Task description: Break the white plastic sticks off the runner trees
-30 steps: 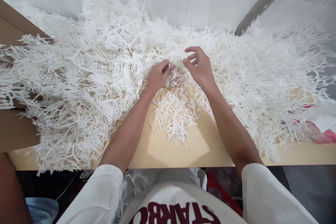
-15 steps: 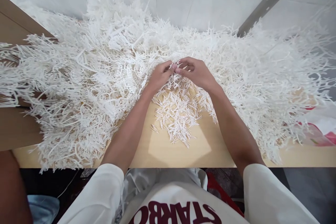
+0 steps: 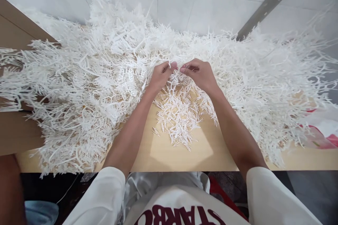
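Observation:
Branching white plastic strands form a large heap (image 3: pixel 105 81) across the wooden table (image 3: pixel 174 160). At the heap's near middle edge, my left hand (image 3: pixel 163 74) pinches a white branched piece between thumb and fingers. Just to its right, a small gap away, my right hand (image 3: pixel 198 72) is closed with thin white bits showing at its fingertips. Below both hands, a loose pile of short white sticks (image 3: pixel 181 119) lies on the bare wood. Fine strands around the fingertips are too small to tell apart.
Cardboard (image 3: pixel 18 130) stands at the left edge, near a person's limb. A red and white plastic bag (image 3: pixel 320 133) lies at the right end of the table. Behind the heap are a tiled wall (image 3: pixel 174 3) and a slanted metal bar (image 3: pixel 269 5).
My hands, whose fingertips met before, have moved slightly apart. The right hand has shifted a little to the right. The whole view has tilted slightly.

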Demonstrator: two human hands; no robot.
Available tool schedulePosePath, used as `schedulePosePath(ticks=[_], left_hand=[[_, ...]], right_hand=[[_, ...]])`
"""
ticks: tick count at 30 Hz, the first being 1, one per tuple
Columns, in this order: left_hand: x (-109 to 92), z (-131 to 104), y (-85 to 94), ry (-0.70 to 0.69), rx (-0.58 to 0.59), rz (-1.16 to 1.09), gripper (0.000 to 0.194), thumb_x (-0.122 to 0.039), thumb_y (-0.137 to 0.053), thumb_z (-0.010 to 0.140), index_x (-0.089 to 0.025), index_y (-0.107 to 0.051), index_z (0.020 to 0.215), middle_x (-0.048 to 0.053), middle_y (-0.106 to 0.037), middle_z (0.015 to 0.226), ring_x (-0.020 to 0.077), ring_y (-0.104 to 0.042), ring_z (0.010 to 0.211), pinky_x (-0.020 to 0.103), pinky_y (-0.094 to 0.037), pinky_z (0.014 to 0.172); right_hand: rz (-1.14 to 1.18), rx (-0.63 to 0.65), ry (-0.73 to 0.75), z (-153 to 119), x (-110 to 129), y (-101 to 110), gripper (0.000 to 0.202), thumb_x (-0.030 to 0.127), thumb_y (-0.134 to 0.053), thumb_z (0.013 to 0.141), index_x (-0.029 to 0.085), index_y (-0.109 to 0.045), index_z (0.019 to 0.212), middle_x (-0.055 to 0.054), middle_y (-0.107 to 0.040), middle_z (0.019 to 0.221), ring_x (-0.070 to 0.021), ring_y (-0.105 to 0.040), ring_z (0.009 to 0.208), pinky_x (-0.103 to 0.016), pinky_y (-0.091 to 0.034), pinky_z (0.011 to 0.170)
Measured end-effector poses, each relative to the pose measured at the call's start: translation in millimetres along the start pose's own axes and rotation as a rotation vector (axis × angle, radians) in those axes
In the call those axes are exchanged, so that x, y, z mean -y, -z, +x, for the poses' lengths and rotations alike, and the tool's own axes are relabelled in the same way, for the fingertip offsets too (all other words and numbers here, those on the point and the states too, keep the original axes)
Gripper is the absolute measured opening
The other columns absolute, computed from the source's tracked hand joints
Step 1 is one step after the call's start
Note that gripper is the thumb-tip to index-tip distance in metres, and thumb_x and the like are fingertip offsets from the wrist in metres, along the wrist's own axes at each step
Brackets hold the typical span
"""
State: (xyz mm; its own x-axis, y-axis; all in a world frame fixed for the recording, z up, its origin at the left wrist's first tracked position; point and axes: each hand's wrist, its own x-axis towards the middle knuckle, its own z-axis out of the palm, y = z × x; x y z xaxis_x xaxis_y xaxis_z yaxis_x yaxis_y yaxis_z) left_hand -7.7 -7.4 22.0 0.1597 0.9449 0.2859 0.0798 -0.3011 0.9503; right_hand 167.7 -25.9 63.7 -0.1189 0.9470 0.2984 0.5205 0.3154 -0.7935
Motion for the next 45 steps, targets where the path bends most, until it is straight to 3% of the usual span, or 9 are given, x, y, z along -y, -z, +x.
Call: schedulePosePath(ticks=[5, 11, 15, 18, 24, 30, 38, 42, 45], left_hand=[[-1, -1, -1.1, 0.027, 0.132, -0.048, 0.045, -0.054, -0.083, 0.065, -0.018, -0.069, 0.087, -0.001, -0.06, 0.073, 0.0086, -0.052, 0.065, 0.024, -0.041, 0.061], [5, 2, -0.7, 0.088, 0.284, -0.071, 0.033, -0.042, -0.076, 0.076, -0.015, -0.069, 0.093, 0.003, -0.07, 0.088, 0.0127, -0.063, 0.078, 0.028, -0.05, 0.074], [4, -1, 1.1, 0.147, 0.398, -0.019, 0.021, -0.032, -0.072, 0.08, -0.013, -0.069, 0.087, 0.002, -0.069, 0.081, 0.0117, -0.063, 0.075, 0.025, -0.05, 0.07], [3, -5, -1.0, 0.201, 0.306, -0.015, 0.022, -0.034, -0.07, 0.081, -0.015, -0.068, 0.092, 0.003, -0.069, 0.086, 0.012, -0.064, 0.077, 0.021, -0.05, 0.063], [2, -8, -8.1, 0.13, 0.174, -0.009, 0.015, -0.029, -0.068, 0.084, -0.016, -0.064, 0.091, 0.004, -0.068, 0.091, 0.012, -0.064, 0.082, 0.025, -0.053, 0.075], [8, -6, -5.5, -0.018, 0.195, 0.121, 0.028, -0.046, -0.066, 0.086, -0.018, -0.062, 0.08, 0.002, -0.064, 0.079, 0.0139, -0.061, 0.078, 0.028, -0.05, 0.076], [12, -4, -12.4, 0.024, 0.147, 0.117, 0.015, -0.032, -0.064, 0.087, -0.018, -0.062, 0.084, 0.002, -0.066, 0.082, 0.0133, -0.061, 0.076, 0.028, -0.048, 0.074], [11, -6, -16.5, 0.019, 0.166, 0.187, 0.011, -0.024, -0.065, 0.083, -0.018, -0.059, 0.076, -0.002, -0.059, 0.069, 0.0116, -0.052, 0.065, 0.027, -0.042, 0.067], [11, -7, -16.3, 0.012, 0.119, 0.125, 0.018, -0.035, -0.06, 0.089, -0.019, -0.059, 0.079, -0.001, -0.058, 0.072, 0.0124, -0.052, 0.068, 0.027, -0.041, 0.07]], right_hand=[[0.128, 0.04, -0.076, -2, -2, -3, 0.05, 0.069, -0.068, 0.074, 0.019, -0.068, 0.076, 0.0, -0.06, 0.06, -0.012, -0.056, 0.055, -0.03, -0.045, 0.055], [-0.109, -0.071, 0.064, -1, -7, -12, 0.049, 0.068, -0.064, 0.079, 0.021, -0.058, 0.068, 0.001, -0.06, 0.069, -0.012, -0.054, 0.066, -0.031, -0.043, 0.065], [-0.136, -0.289, -0.005, 6, -19, -1, 0.048, 0.066, -0.052, 0.088, 0.022, -0.048, 0.068, 0.003, -0.048, 0.062, -0.0109, -0.048, 0.062, -0.03, -0.039, 0.061], [0.051, -0.467, -0.096, 11, -24, 21, 0.042, 0.061, -0.052, 0.091, 0.024, -0.047, 0.071, 0.003, -0.044, 0.058, -0.0102, -0.044, 0.056, -0.029, -0.036, 0.054], [-0.005, -0.088, -0.069, 7, -11, 35, 0.038, 0.059, -0.065, 0.082, 0.023, -0.07, 0.09, -0.005, -0.07, 0.096, -0.0146, -0.06, 0.079, -0.028, -0.045, 0.061], [-0.154, 0.285, -0.03, 1, -4, 12, 0.043, 0.063, -0.061, 0.083, 0.021, -0.073, 0.08, -0.003, -0.072, 0.081, -0.0164, -0.06, 0.076, -0.033, -0.043, 0.076], [-0.065, 0.054, -0.057, 3, -22, -11, 0.048, 0.064, -0.059, 0.085, 0.019, -0.071, 0.072, -0.003, -0.068, 0.072, -0.0166, -0.06, 0.071, -0.033, -0.046, 0.073], [-0.036, -0.199, -0.123, 7, -38, 5, 0.047, 0.064, -0.053, 0.088, 0.021, -0.068, 0.079, -0.005, -0.07, 0.08, -0.0165, -0.062, 0.071, -0.034, -0.05, 0.072], [-0.035, -0.211, -0.143, 10, -43, 23, 0.038, 0.059, -0.062, 0.084, 0.022, -0.07, 0.091, -0.005, -0.071, 0.091, -0.0152, -0.062, 0.069, -0.033, -0.05, 0.067]])
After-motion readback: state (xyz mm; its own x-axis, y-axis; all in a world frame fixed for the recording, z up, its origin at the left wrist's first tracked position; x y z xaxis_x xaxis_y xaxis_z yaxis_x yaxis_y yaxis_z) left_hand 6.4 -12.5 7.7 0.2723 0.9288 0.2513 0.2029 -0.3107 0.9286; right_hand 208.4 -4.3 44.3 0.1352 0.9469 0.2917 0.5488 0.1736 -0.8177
